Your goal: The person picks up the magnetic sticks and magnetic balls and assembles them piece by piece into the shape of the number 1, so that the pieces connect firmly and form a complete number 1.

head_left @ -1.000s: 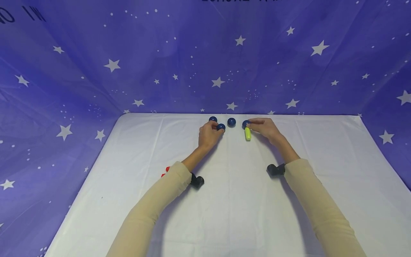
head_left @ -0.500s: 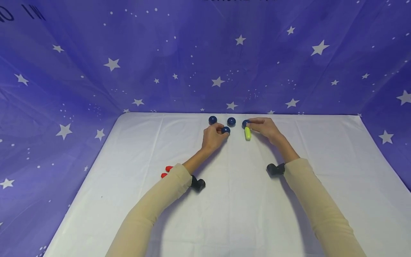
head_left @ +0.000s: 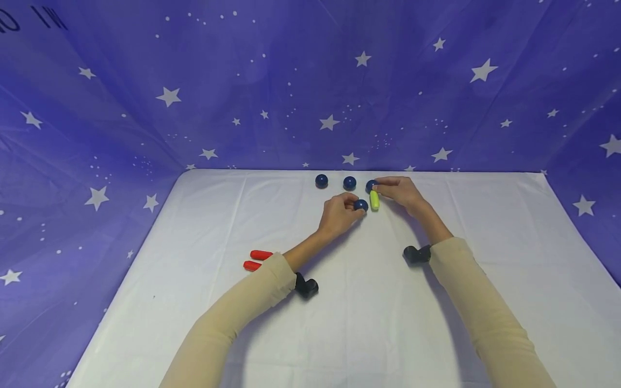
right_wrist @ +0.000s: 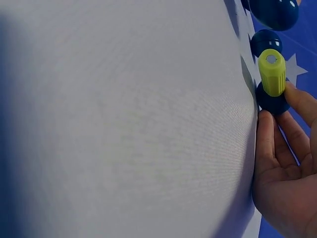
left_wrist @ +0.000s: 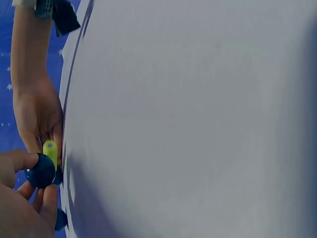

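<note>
In the head view my left hand (head_left: 338, 214) pinches a dark blue ball (head_left: 360, 206) between thumb and fingers, just left of a short yellow-green rod (head_left: 374, 201). The same ball (left_wrist: 40, 171) shows glossy in the left wrist view. My right hand (head_left: 400, 191) holds another blue ball (head_left: 371, 186), with the yellow-green rod (right_wrist: 272, 79) against it, its free end pointing away from that ball. A small silvery disc shows on this end in the right wrist view. A gap separates rod and left ball in the head view.
Two more blue balls, one at the left (head_left: 322, 181) and one in the middle (head_left: 349, 183), rest near the back edge of the white-covered table (head_left: 359, 323). Two red rods (head_left: 260, 254) lie partly under the left sleeve (head_left: 242, 291). A purple starry cloth (head_left: 291, 81) rises behind.
My left hand has carried its blue ball rightward and toward me, away from the back-left ball and close to the yellow-green rod. More of the red rods shows. The right hand has stayed still.
</note>
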Tool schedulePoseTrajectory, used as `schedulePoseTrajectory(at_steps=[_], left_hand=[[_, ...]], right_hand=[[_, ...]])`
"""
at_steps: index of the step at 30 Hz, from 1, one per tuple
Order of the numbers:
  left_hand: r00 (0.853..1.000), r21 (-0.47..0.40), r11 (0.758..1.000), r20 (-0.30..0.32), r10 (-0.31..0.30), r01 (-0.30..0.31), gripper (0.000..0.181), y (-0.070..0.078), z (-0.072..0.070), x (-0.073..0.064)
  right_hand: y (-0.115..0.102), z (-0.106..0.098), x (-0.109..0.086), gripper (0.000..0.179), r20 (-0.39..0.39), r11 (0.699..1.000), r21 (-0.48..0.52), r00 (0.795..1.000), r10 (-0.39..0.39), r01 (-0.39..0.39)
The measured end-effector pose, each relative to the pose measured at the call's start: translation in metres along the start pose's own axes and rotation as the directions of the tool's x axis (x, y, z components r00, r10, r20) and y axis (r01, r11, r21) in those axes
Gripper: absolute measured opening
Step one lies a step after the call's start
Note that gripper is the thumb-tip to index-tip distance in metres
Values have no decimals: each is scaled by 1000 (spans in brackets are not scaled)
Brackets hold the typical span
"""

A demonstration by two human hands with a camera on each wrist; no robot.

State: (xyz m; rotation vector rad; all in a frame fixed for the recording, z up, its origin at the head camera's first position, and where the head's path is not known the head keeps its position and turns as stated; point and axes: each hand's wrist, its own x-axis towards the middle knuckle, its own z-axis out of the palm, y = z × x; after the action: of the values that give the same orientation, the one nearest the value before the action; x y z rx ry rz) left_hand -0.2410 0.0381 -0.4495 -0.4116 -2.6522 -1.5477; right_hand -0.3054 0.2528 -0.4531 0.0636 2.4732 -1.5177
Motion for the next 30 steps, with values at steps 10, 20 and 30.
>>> schedulePoseTrajectory(at_steps=[10,20,30], left_hand=[[998,-20,1000,54,22,-21,30,6,14,-8],[997,-16,1000,73,10,-8,29,7,26,-10],[997,-6,1000,66,25,-25,28,10,28,-10]], right_hand=[[2,1,-1,49,-15,999,29,1000,-26,27],[2,2,-1,52,-14,1000,16,1000,-27,27],[1,1,0,51,-15,999,25,999,-41,42]])
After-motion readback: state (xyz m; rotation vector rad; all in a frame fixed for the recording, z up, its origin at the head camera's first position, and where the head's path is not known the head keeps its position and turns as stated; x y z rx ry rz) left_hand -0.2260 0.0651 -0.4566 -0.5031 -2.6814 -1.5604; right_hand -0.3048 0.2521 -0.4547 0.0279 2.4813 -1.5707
